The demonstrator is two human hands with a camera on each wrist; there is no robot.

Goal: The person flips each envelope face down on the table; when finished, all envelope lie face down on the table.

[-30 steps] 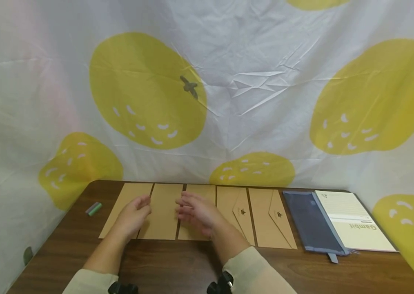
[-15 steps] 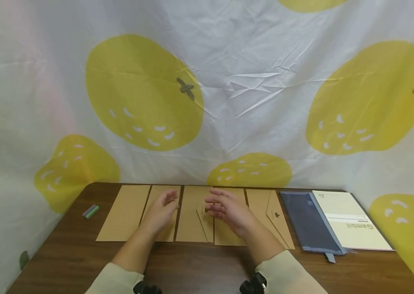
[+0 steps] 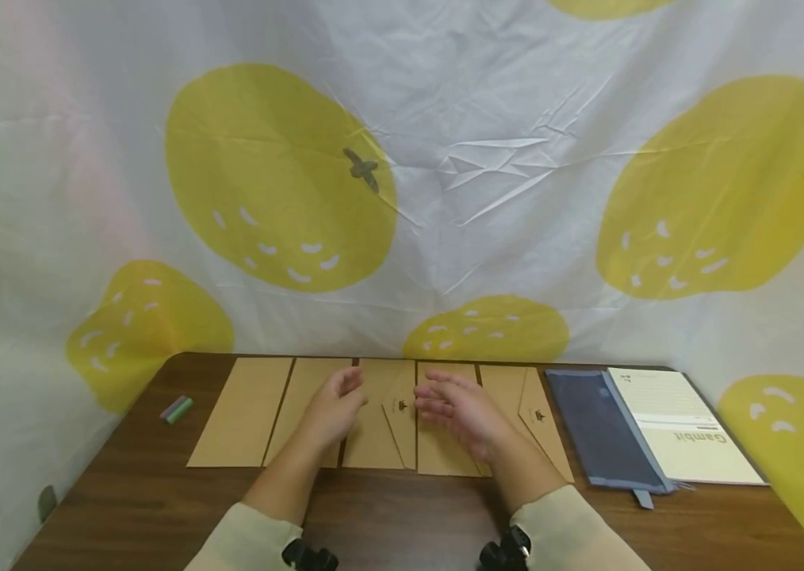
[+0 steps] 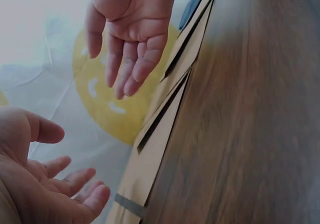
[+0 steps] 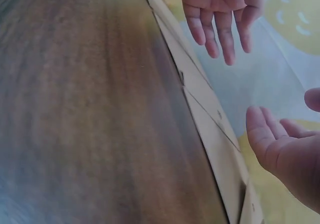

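Observation:
Several brown kraft-paper envelopes [image 3: 241, 412] lie side by side along the back of the wooden table. Above the second and third from the left is my left hand [image 3: 334, 408], its fingers loosely bent around nothing. My right hand [image 3: 462, 408] faces it, palm inward, over the fourth envelope [image 3: 438, 452]. A gap separates the two hands, and both wrist views show bare palms and relaxed fingers raised off the paper. Small crown marks and slanted flaps show on the envelopes toward the right, such as the last one [image 3: 505, 388]. My hands and forearms hide parts of the row.
Right of the row lie a dark blue pouch [image 3: 605, 428] with a tab and a white pad [image 3: 702, 456] marked "Gambit". Two small sticks, the nearer a green one [image 3: 179, 411], lie at the far left. A curtain [image 3: 445, 238] with yellow fruit prints hangs behind the table [image 3: 402, 515].
Both hands have moved to the right over the envelopes, most of it in the first half second, staying apart and facing each other. The envelopes have not moved.

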